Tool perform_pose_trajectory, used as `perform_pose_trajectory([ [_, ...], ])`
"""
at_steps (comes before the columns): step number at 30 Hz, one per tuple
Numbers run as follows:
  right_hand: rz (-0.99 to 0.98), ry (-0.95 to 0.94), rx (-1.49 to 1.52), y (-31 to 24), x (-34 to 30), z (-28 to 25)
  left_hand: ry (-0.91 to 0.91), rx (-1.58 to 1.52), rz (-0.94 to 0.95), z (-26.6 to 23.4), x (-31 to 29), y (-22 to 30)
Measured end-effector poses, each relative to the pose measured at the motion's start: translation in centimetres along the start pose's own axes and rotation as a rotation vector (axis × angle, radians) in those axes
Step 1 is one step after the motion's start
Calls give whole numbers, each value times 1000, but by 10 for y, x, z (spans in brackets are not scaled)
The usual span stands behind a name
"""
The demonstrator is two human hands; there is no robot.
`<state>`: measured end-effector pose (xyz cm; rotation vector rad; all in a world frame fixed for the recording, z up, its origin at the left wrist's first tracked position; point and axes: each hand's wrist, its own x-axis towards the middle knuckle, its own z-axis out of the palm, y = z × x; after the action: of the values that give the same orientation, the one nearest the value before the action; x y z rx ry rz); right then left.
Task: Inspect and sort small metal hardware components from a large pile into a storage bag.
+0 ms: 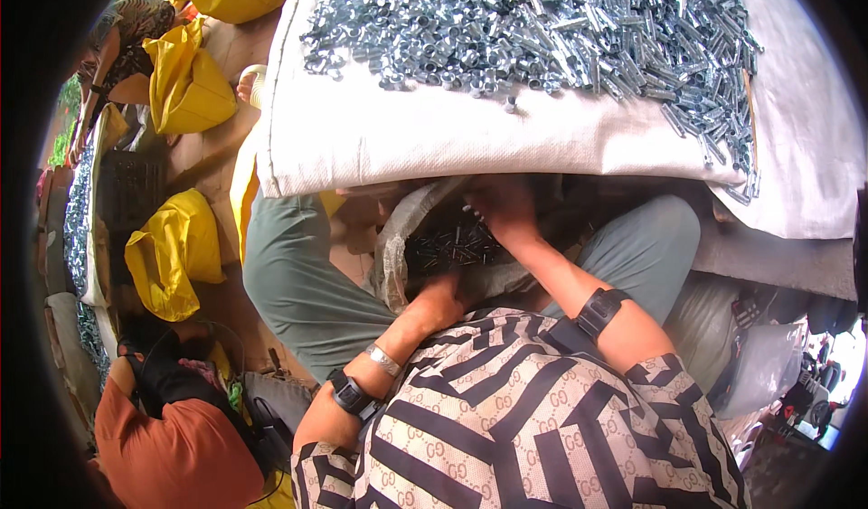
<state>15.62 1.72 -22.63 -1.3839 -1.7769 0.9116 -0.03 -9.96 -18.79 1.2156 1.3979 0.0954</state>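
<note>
Under the near edge of a white cloth, the head view shows both of the person's hands at the mouth of a pale sack held between the bent knees. Dark, thin metal pieces lie inside the sack, just beyond the left hand and to the left of the right hand. The left hand reaches over the sack's near side; its fingers are hidden, so whether they are spread or pinching something cannot be made out. The right hand is farther forward, bent down in shadow below the cloth; small pale spots show at its fingertips, but I cannot say whether it grips anything. Behind the left hand, its forearm wears a silvery bracelet and a black wrist device; a black band circles the right forearm.

Above and beyond both hands, many shiny metal tubes lie heaped on the cloth. Greenish-grey trouser legs flank the hands. Well to the left of the left hand are a slumped yellow bag and, farther forward, another yellow sack. Behind and left of it, a co-worker in an orange top bends forward.
</note>
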Motion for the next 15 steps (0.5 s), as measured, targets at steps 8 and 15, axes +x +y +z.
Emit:
perform_pose_trajectory([
  [8,408,-365,166,-40,-13,-38,49,-26,220,-8,-11,0],
  [15,437,-501,782,-119,-23,-95,245,-806,354,-62,-74,62],
])
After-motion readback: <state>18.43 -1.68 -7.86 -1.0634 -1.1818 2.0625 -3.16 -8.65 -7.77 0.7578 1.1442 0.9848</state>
